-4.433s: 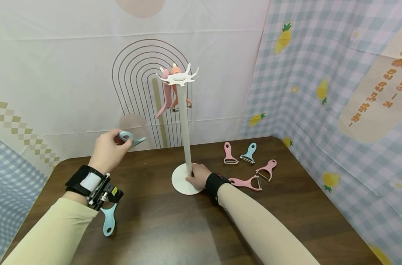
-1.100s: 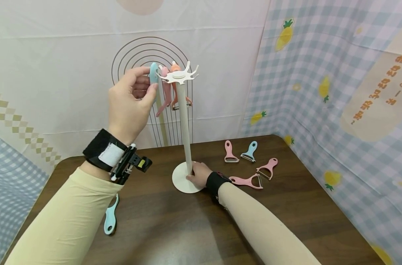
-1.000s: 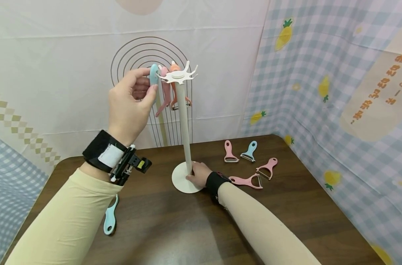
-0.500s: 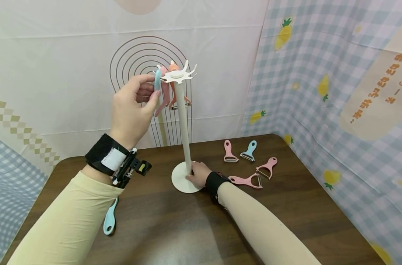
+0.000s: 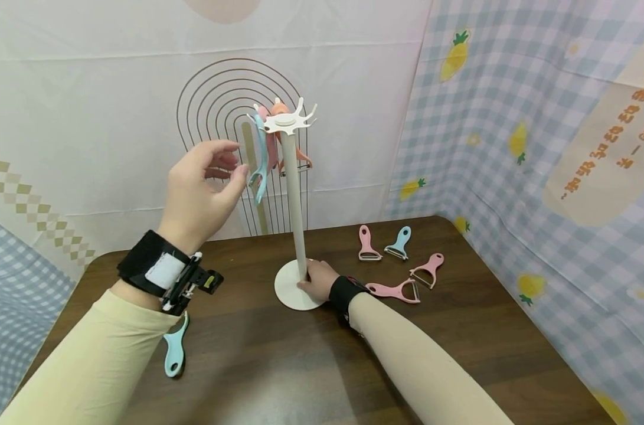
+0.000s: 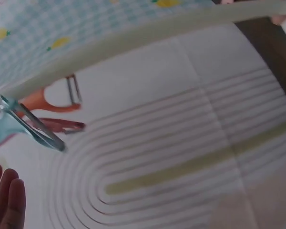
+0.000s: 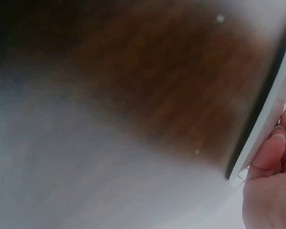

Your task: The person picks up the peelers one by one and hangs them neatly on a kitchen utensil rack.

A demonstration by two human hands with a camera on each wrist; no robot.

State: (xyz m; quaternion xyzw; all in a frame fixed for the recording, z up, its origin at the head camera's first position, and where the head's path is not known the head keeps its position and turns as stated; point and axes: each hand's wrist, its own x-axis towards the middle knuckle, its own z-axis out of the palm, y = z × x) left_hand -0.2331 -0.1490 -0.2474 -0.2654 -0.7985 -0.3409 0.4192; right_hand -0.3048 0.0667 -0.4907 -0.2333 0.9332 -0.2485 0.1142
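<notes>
A white stand (image 5: 294,200) with a ring of upturned hooks rises from a round base on the table. From its left hooks hang a light blue peeler (image 5: 261,147), a pink peeler (image 5: 271,154) and an orange peeler (image 5: 280,108). My left hand (image 5: 202,192) is just left of the blue peeler, thumb and fingers apart, holding nothing. In the left wrist view, the fingers (image 6: 12,200) show below the blue peeler's blade end (image 6: 33,126). My right hand (image 5: 320,280) grips the stand at the foot of its pole, thumb over the base; the right wrist view shows the fingers by the base's edge.
Three pink peelers, among them one (image 5: 370,243) at the back and one (image 5: 396,292) beside my right wrist, lie on the table (image 5: 258,366) with a blue peeler (image 5: 399,242). Another blue peeler (image 5: 175,352) lies partly under my left forearm. Cloth hangs behind and at the sides.
My left hand carried the blue peeler up to a left hook, let go of it and drew back left and down. The blue peeler now hangs there. My right hand stays on the stand.
</notes>
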